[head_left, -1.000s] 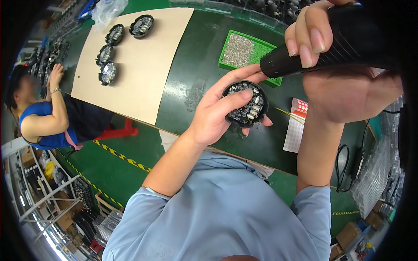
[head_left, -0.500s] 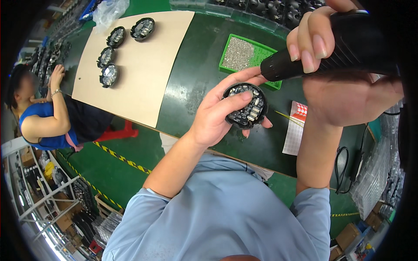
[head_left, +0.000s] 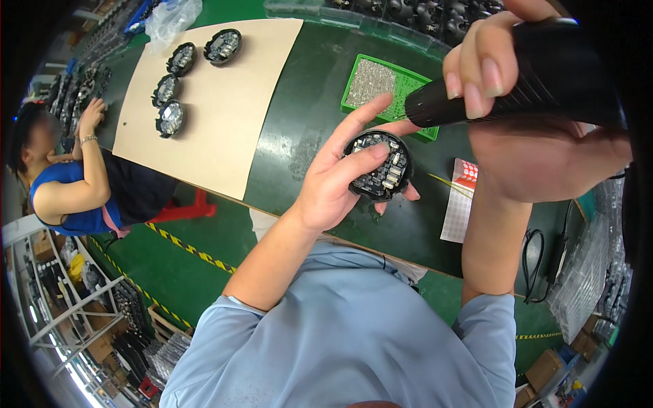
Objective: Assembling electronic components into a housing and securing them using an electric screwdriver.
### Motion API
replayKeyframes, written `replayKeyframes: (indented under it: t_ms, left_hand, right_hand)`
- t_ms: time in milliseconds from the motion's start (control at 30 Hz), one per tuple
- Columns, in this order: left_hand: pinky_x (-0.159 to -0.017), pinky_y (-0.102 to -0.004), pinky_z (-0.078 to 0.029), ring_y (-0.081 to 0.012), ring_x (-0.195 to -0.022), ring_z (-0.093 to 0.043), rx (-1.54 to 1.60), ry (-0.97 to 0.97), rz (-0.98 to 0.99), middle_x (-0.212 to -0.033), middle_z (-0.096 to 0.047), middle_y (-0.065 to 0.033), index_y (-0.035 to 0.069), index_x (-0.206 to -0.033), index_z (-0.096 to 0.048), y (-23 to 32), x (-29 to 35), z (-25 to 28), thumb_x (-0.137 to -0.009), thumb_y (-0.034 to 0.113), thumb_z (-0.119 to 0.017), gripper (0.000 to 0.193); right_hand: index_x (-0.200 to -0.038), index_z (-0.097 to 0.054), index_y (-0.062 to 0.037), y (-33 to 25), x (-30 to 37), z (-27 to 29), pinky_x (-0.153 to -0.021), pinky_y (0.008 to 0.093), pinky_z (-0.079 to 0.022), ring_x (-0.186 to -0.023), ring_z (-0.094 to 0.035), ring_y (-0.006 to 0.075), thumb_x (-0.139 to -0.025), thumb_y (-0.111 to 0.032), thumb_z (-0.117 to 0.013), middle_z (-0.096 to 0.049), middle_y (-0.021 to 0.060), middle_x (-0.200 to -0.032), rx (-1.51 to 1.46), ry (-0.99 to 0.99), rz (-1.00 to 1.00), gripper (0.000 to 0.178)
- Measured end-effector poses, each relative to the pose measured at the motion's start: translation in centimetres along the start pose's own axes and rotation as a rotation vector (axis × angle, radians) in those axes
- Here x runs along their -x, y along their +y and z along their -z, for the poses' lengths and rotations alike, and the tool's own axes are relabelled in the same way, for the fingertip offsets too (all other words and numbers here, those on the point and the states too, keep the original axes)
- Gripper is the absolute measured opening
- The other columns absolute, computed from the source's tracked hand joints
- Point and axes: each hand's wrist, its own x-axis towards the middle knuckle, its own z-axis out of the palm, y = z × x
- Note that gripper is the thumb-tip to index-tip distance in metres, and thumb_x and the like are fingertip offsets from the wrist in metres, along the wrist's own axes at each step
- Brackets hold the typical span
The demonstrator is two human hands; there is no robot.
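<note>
My left hand (head_left: 323,187) grips a round black housing with a circuit board (head_left: 389,171) in it. The board faces up, and my thumb lies across it. My left index finger is stretched out toward the green tray (head_left: 411,83), where small metal screws (head_left: 371,80) lie heaped on one side. My right hand (head_left: 513,160) is wrapped round a thick black electric screwdriver (head_left: 558,78). It is held nearly level, its nose pointing left, just above and right of the housing. A thin bit shows at the nose, close to my left fingers and apart from the board.
Several similar round board units (head_left: 222,46) rest on a beige sheet (head_left: 211,129) at left. A red-and-white sticker sheet (head_left: 459,211) and yellow tweezers (head_left: 442,182) lie at right, near a black cable (head_left: 534,262). Clear trays with black parts line the back. A co-worker (head_left: 75,170) works at far left.
My left index finger has lifted away from the screwdriver's nose toward the tray. The round housing has shifted slightly left. The screwdriver has barely moved.
</note>
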Motion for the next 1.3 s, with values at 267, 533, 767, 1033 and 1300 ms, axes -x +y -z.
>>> replayKeyframes:
  t_ms: [267, 533, 767, 1033, 1300]
  left_hand:
    - [-0.057, -0.0286, -0.055, -0.0252, -0.083, -0.074, -0.150, 0.081, 0.130, -0.114, -0.070, -0.0234, 0.002, -0.130, -0.055, -1.5, -0.8, 2.1, -0.105, 0.016, -0.049, 0.029]
    - [-0.056, -0.0282, -0.055, -0.0213, -0.079, -0.074, -0.112, 0.089, 0.176, -0.097, -0.072, -0.0111, 0.002, -0.126, -0.056, -1.2, -0.9, 2.1, -0.105, 0.014, -0.052, 0.025]
    - [-0.055, -0.0263, -0.053, -0.0232, -0.083, -0.075, -0.176, 0.051, 0.169, -0.106, -0.073, -0.0139, 0.005, -0.133, -0.053, -1.2, -0.9, 2.1, -0.105, 0.015, -0.049, 0.029]
    - [-0.055, -0.0277, -0.053, -0.0238, -0.082, -0.075, -0.162, 0.065, 0.177, -0.104, -0.072, -0.0136, 0.005, -0.134, -0.052, -1.3, -0.9, 1.9, -0.104, 0.013, -0.050, 0.031]
    - [-0.054, -0.0287, -0.052, -0.0196, -0.073, -0.073, -0.131, 0.127, 0.167, -0.090, -0.069, -0.0090, 0.002, -0.125, -0.055, -1.3, -0.5, 2.0, -0.104, 0.011, -0.054, 0.023]
  right_hand:
    - [-0.127, -0.055, -0.0007, -1.3, 1.3, 1.5, -0.065, 0.0305, -0.046, -0.064, -0.056, 0.0167, -0.075, -0.093, -0.045, -0.058, 0.0072, -0.081, -0.018, -0.027, -0.043, 0.106]
    - [-0.128, -0.055, -0.0012, 0.7, -0.3, -1.2, -0.066, 0.0307, -0.046, -0.065, -0.056, 0.0167, -0.073, -0.094, -0.047, -0.058, 0.0071, -0.082, -0.049, -0.032, -0.118, 0.108]
    - [-0.129, -0.055, -0.0016, 1.9, -1.2, -2.3, -0.067, 0.0308, -0.046, -0.066, -0.056, 0.0168, -0.071, -0.095, -0.048, -0.058, 0.0071, -0.083, -0.078, -0.027, -0.178, 0.109]
    - [-0.130, -0.054, -0.0022, 2.0, -1.3, -3.0, -0.067, 0.0310, -0.046, -0.067, -0.056, 0.0169, -0.070, -0.096, -0.050, -0.058, 0.0070, -0.084, -0.076, -0.078, -0.204, 0.111]
    - [-0.131, -0.054, -0.0027, 2.8, -1.2, -3.3, -0.068, 0.0312, -0.045, -0.068, -0.056, 0.0169, -0.068, -0.097, -0.052, -0.058, 0.0070, -0.085, -0.072, -0.188, -0.198, 0.113]
